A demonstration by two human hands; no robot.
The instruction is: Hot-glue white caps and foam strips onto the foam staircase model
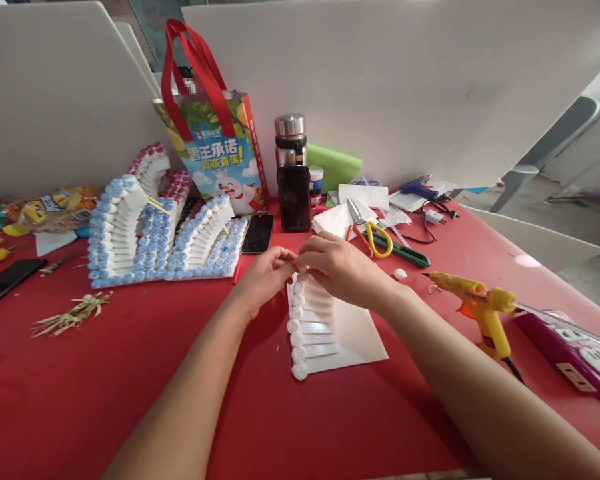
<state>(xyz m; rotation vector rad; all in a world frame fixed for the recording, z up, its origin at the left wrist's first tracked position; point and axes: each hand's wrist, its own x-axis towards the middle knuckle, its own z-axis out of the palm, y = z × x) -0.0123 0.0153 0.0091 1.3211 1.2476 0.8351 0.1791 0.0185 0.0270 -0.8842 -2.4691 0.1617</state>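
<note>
A white stepped paper model [330, 330] lies on the red table [130, 373] in front of me, with a column of small rolled white discs down its left edge. My left hand [265, 277] and my right hand [337, 267] meet at the model's far top end. The fingers of both hands are pinched together on the topmost white roll [300, 273]. My right hand covers the model's upper steps.
A yellow glue gun [480, 307] rests to the right, beside a purple power strip [575, 353]. Yellow-handled scissors [370, 230], a dark phone [257, 233], a steel flask [290, 140], a printed bag [220, 150] and finished blue-and-white stepped models [155, 233] stand farther back.
</note>
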